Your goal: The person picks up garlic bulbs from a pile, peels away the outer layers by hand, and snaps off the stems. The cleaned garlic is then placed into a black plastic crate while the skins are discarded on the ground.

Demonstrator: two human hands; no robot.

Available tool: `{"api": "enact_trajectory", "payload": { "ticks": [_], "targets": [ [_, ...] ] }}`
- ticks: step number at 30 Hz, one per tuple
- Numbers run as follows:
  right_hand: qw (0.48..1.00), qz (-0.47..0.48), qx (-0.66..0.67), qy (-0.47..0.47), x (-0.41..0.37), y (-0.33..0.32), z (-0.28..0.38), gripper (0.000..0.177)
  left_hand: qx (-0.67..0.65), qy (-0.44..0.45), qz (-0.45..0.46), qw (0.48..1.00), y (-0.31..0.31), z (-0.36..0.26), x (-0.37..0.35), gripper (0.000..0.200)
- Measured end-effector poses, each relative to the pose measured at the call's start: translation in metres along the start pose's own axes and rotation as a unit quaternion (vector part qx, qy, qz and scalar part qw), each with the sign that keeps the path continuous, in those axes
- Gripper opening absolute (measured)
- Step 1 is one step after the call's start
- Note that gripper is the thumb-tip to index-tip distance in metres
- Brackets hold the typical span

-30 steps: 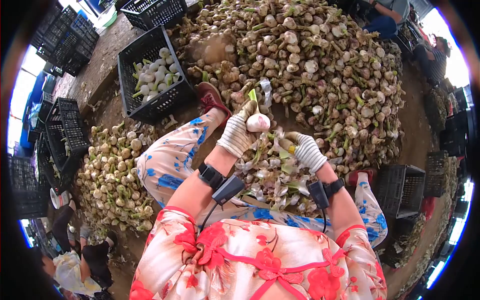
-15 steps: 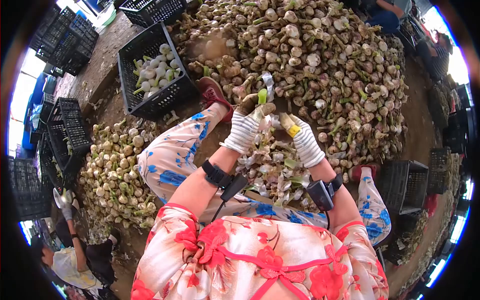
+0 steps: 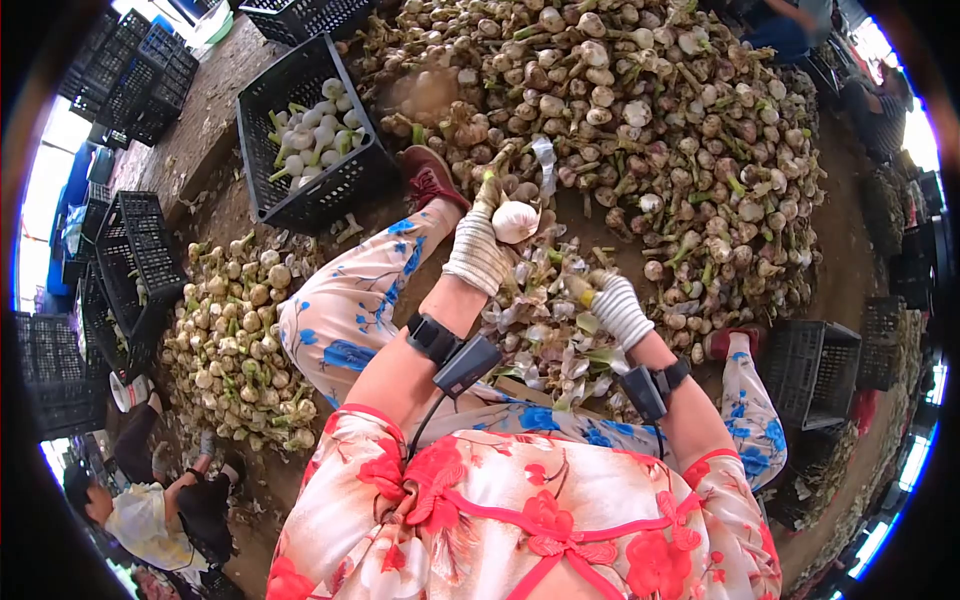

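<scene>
My left hand (image 3: pixel 474 243), in a striped white glove with dirty fingertips, is closed around a garlic bulb (image 3: pixel 516 222). The bulb's smooth white side faces up, and a green stem end pokes out above the fingers. Lower and to the right, my right hand (image 3: pixel 617 308) is gloved too, its fingers curled together over loose garlic skins (image 3: pixel 548 325). Something yellowish shows at its fingertips, too blurred to name. Beyond both hands rises a large heap of unpeeled garlic (image 3: pixel 690 160).
A black crate (image 3: pixel 325 192) holding cleaned white garlic (image 3: pixel 318 130) stands at upper left. Another garlic heap (image 3: pixel 235 350) lies beside my left knee. On the right is a black crate (image 3: pixel 815 370). A co-worker (image 3: pixel 150 525) sits at lower left; other people are at upper right.
My hands have moved apart; the right has dropped down toward the skins. The bulb in my left hand now shows its white side. The co-worker's arm at lower left has come down.
</scene>
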State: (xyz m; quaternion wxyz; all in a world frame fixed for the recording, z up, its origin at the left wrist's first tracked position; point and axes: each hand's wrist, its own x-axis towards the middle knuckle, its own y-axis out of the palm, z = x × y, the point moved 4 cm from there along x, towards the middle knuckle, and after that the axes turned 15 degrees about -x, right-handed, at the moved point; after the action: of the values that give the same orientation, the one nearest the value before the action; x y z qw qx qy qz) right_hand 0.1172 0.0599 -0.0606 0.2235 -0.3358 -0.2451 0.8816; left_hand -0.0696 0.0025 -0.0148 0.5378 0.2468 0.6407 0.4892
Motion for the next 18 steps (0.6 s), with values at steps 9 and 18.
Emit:
{"api": "enact_trajectory", "payload": {
  "ticks": [9,18],
  "targets": [
    [0.910,-0.206,-0.182,-0.311,-0.014,-0.014,0.102,0.009,-0.021,-0.016,0.003,1.000,-0.023,0.009,0.017,0.022],
    [0.948,0.123,-0.276,-0.102,0.000,0.018,-0.057,0.037,0.007,0.013,-0.232,0.973,-0.108,0.000,0.020,0.014]
  ]
}}
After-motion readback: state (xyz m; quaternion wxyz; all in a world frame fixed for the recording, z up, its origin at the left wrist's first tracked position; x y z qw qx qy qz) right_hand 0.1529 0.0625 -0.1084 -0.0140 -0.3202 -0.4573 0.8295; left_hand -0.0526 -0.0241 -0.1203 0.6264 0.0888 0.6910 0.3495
